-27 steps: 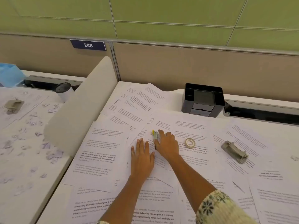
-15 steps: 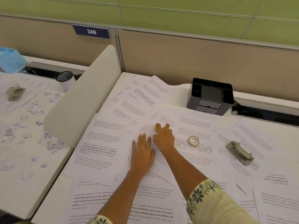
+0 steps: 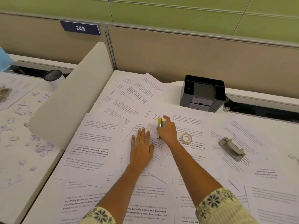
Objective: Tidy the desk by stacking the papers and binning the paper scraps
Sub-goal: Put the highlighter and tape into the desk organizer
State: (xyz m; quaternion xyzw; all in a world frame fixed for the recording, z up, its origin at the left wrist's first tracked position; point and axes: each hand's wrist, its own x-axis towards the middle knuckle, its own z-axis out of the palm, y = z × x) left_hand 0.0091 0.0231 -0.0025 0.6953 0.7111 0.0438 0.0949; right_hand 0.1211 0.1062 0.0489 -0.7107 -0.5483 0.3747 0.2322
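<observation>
The papers (image 3: 97, 143) lie loose and overlapping over the bench (image 3: 173, 88), from just in front of the black organiser (image 3: 203, 92) down to the near edge, and none are squared into a stack yet. In front of the organiser and a little to its left, the right hand (image 3: 167, 132) is curled round a small yellow-tipped thing, a stapler (image 3: 159, 125) by the look of it. I cannot tell whether its lower end touches the sheet or hangs just clear. My guess is that it is being taken off the pile, since no sheet can be gathered with a tool lying on it. The left hand (image 3: 141, 149) lies flat, fingers straight, pressing the sheets just beside the right hand on the side away from the organiser. That probably pins the paper so nothing slides as the stapler comes away. The tape (image 3: 186, 138) sits on the papers in front of the organiser, near the right wrist, and the punch (image 3: 231, 148) rests on them too, in front and to its right. Both would need moving before any stacking. The scraps (image 3: 43, 148) are strewn well to the organiser's left, beyond the divider (image 3: 72, 97), on the next bench. No bin is in sight.
</observation>
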